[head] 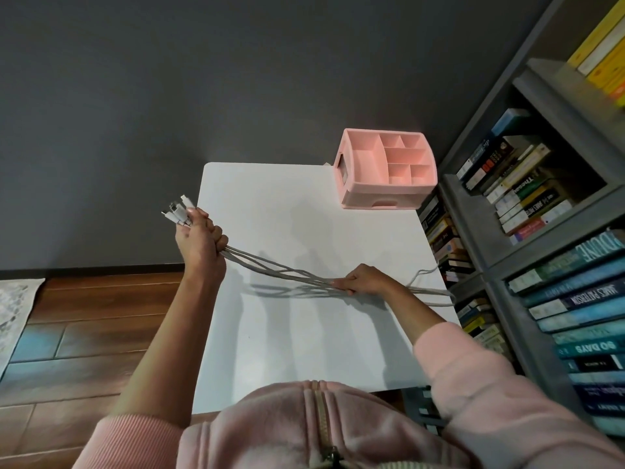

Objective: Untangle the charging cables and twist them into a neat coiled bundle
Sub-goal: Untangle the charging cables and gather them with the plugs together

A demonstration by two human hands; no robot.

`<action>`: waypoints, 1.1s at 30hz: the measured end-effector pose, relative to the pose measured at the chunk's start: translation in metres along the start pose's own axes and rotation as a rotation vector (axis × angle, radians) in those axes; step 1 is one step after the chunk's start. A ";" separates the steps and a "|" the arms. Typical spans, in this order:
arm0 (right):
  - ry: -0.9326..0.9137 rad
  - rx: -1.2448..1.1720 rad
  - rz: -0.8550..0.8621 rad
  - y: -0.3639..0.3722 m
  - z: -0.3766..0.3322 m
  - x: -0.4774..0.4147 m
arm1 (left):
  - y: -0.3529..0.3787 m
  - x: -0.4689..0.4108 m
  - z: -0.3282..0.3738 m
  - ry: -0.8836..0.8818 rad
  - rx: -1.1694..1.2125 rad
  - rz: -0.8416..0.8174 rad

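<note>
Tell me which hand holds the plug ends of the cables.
The left hand: plugs stick out above it. The right hand grips the cables farther along.

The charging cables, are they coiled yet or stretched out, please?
Stretched out: the cables span from left hand to right hand, uncoiled.

Left hand (199, 238) raised, fist round the cables (263, 260) — right hand (365, 280) lower, gripping them, both arms outstretched.

Head-worn wide view, facing forward-down, close over table (304, 350)
</note>
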State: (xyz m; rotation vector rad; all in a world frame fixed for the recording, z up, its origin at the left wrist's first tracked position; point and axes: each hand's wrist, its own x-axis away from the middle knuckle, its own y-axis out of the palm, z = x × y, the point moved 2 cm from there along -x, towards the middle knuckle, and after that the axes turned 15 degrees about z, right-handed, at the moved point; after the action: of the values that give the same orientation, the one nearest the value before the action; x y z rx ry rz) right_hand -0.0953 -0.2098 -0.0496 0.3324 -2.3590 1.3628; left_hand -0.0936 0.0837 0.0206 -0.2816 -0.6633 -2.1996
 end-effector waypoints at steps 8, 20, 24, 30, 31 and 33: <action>0.097 -0.126 -0.062 -0.007 0.020 -0.002 | 0.001 -0.001 0.002 0.047 -0.026 -0.010; 0.031 -0.041 -0.205 -0.012 0.016 0.002 | 0.009 0.004 0.010 0.239 -0.297 -0.163; -0.135 -0.092 -0.177 -0.021 -0.006 0.003 | 0.025 0.028 0.004 0.397 -0.496 -0.367; -0.283 -0.195 -0.227 -0.033 -0.051 0.008 | 0.036 0.044 -0.027 0.377 -0.818 -0.503; -0.296 -0.209 -0.236 -0.035 -0.054 0.009 | 0.035 0.045 -0.030 0.345 -0.838 -0.520; -0.316 -0.240 -0.246 -0.038 -0.058 0.010 | 0.032 0.047 -0.037 0.268 -0.875 -0.549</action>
State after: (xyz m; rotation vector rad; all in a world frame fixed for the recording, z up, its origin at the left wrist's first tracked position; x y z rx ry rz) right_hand -0.0767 -0.1788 0.0097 0.7855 -2.5927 0.9600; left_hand -0.0995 0.0163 0.0205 -0.2467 0.4696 -2.8820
